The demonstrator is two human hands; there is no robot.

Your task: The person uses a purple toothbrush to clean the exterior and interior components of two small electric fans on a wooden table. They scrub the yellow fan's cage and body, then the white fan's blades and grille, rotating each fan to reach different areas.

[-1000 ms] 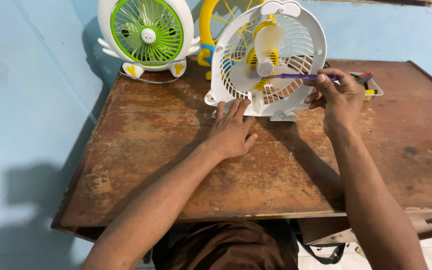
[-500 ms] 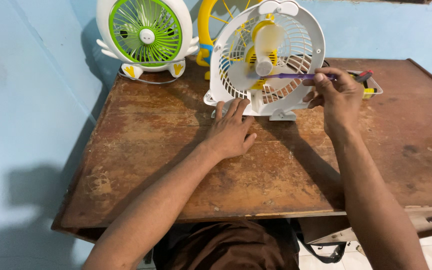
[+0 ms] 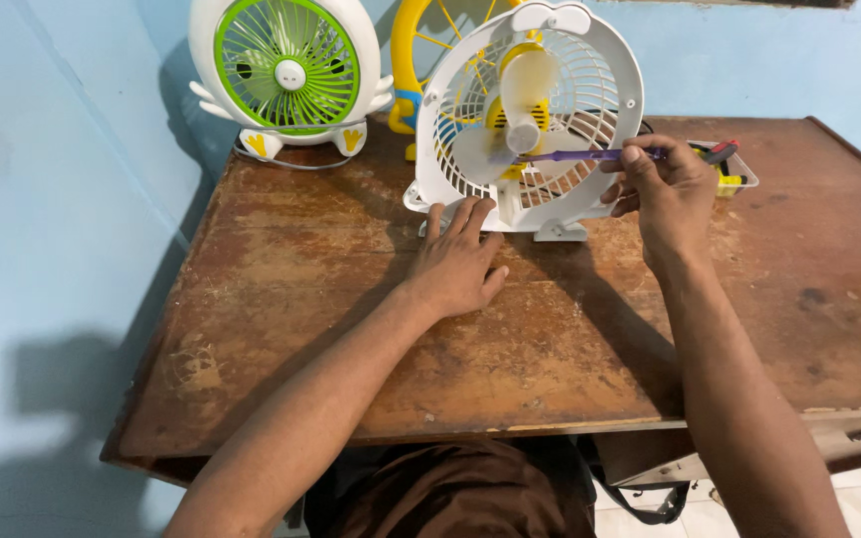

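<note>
Three small fans stand along the far edge of the worn wooden surface (image 3: 351,329), against the blue wall. Nearest me is the white fan (image 3: 530,120), upright on its feet, its round grille facing me and a pale blade in front of a yellow hub. My left hand (image 3: 455,264) lies flat on the surface just in front of the fan's base, fingers spread and holding nothing, the fingertips touching or almost touching the white foot. My right hand (image 3: 665,194) is raised at the fan's right rim, its fingers closed around the end of a thin purple tool (image 3: 580,154) that runs level to the left across the grille to the hub. The blade partly covers the tool's tip, so I cannot tell what it touches. Far left stands a white fan with a green grille (image 3: 289,70) on yellow feet, well apart from my hands. Between the two, behind the white fan, a yellow fan (image 3: 413,60) is mostly hidden. Just behind my right hand sits a small tray (image 3: 739,174) with a red-handled tool.
</note>
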